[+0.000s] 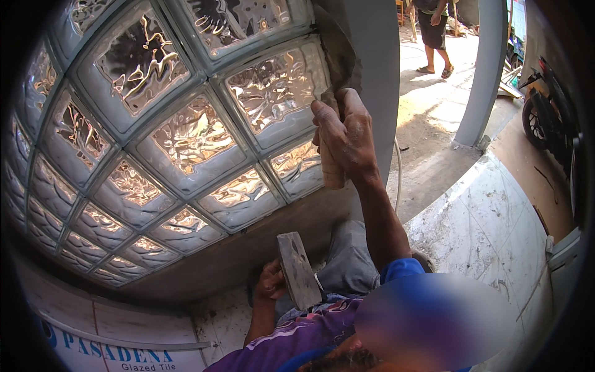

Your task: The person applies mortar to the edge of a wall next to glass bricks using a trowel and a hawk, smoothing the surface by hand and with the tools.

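Note:
My right hand [347, 133] is raised and closed around the wooden handle [331, 170] of a trowel. Its grey blade [338, 56] lies along the seam where the glass block wall [180, 142] meets the grey wall edge [378, 74]. My left hand [269, 282] is low, near my knee, and grips a flat grey rectangular float [297, 270] that tilts upward. The glass blocks are clear and wavy, set in grey joints.
A white box [111, 347] lies at the lower left below the wall. To the right are a pale tiled floor [489, 217] and a grey pillar [486, 74]. A parked motorcycle [545, 118] stands at the far right. Another person [434, 37] walks in the distance.

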Tool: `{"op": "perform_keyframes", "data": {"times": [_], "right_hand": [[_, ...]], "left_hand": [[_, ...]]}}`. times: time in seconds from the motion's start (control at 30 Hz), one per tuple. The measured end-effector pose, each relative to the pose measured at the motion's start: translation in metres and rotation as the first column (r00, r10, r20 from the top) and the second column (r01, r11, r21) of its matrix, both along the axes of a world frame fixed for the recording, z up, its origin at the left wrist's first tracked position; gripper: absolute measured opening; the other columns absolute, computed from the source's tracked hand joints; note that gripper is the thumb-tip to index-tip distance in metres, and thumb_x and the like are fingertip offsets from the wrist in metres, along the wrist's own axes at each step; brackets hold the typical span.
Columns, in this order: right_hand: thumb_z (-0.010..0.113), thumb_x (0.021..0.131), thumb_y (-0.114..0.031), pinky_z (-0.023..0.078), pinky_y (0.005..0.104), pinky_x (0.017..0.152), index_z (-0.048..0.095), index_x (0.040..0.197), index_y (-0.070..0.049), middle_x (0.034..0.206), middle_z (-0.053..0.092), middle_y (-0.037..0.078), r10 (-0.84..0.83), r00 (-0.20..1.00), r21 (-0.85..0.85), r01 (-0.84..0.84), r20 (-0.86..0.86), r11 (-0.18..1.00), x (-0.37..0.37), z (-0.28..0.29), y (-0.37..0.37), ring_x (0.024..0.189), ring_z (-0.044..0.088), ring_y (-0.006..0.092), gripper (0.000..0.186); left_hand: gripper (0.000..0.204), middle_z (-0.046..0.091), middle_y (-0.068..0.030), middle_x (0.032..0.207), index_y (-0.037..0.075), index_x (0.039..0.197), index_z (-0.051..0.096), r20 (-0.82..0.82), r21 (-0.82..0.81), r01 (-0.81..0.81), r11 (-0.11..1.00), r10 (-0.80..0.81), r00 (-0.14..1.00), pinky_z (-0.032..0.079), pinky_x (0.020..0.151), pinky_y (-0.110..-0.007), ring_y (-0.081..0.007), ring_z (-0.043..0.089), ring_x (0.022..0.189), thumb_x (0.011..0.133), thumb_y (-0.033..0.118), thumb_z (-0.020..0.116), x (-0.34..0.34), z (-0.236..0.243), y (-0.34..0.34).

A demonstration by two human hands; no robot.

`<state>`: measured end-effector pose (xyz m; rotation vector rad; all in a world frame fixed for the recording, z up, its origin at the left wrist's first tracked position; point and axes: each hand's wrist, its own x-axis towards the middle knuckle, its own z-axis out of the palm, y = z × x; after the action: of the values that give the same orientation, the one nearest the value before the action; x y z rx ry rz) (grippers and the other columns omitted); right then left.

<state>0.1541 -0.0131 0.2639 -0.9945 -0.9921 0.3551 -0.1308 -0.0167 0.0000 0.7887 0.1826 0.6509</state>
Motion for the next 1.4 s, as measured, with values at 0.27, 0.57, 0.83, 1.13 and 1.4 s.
{"op": "perform_keyframes", "data": {"times": [0.27,0.57,0.83,1.13,1.4], "right_hand": [[0.061,0.084,-0.018,0.05,0.0332,0.058,0.048,0.092,0.005,0.075,0.061,0.017,-0.077,0.991,-0.052,0.083,0.113,0.995,-0.003,-0.016,-0.01,0.063,0.062,0.0192,0.027],[0.059,0.086,-0.017,0.047,0.0282,0.05,0.049,0.089,0.003,0.071,0.057,0.01,-0.037,0.999,0.05,0.036,0.003,0.998,-0.007,0.014,0.001,0.055,0.056,0.0133,0.023],[0.062,0.084,-0.019,0.049,0.0317,0.054,0.049,0.092,0.005,0.073,0.061,0.016,-0.103,0.989,0.009,0.102,0.103,0.995,0.0,-0.015,-0.005,0.059,0.061,0.0169,0.029],[0.059,0.086,-0.019,0.05,0.033,0.054,0.049,0.093,0.005,0.075,0.062,0.016,-0.079,0.996,0.012,0.078,0.05,0.997,-0.006,0.028,0.002,0.056,0.061,0.0191,0.027],[0.062,0.084,-0.019,0.049,0.0354,0.058,0.048,0.089,0.003,0.074,0.061,0.019,-0.159,0.979,-0.027,0.163,0.128,0.986,-0.006,-0.008,-0.003,0.06,0.062,0.0227,0.026]], "left_hand": [[0.052,0.057,-0.0133,0.118,-0.002,0.129,0.043,0.003,-0.005,0.014,1.0,-0.014,1.0,0.045,0.092,-0.038,-0.0241,0.058,0.106,0.083,0.012,0.063,-0.003,-0.003,0.002],[0.049,0.057,-0.0142,0.117,-0.002,0.127,0.044,0.017,-0.003,0.029,1.0,-0.029,0.999,0.046,0.092,-0.04,-0.0251,0.057,0.107,0.084,0.013,0.062,-0.004,-0.006,0.001],[0.05,0.057,-0.0145,0.117,-0.003,0.128,0.044,-0.002,-0.024,0.018,1.0,-0.018,1.0,0.046,0.092,-0.04,-0.0251,0.057,0.107,0.084,0.012,0.062,-0.008,-0.008,0.0],[0.052,0.056,-0.0149,0.12,-0.002,0.131,0.041,0.049,-0.019,0.024,1.0,-0.023,0.999,0.045,0.093,-0.04,-0.0256,0.056,0.11,0.084,0.01,0.061,-0.003,-0.011,-0.001],[0.051,0.055,-0.0146,0.121,-0.001,0.132,0.041,0.076,-0.038,0.058,0.998,-0.055,0.996,0.044,0.094,-0.041,-0.0263,0.055,0.111,0.085,0.009,0.059,-0.006,-0.007,-0.001]]}}
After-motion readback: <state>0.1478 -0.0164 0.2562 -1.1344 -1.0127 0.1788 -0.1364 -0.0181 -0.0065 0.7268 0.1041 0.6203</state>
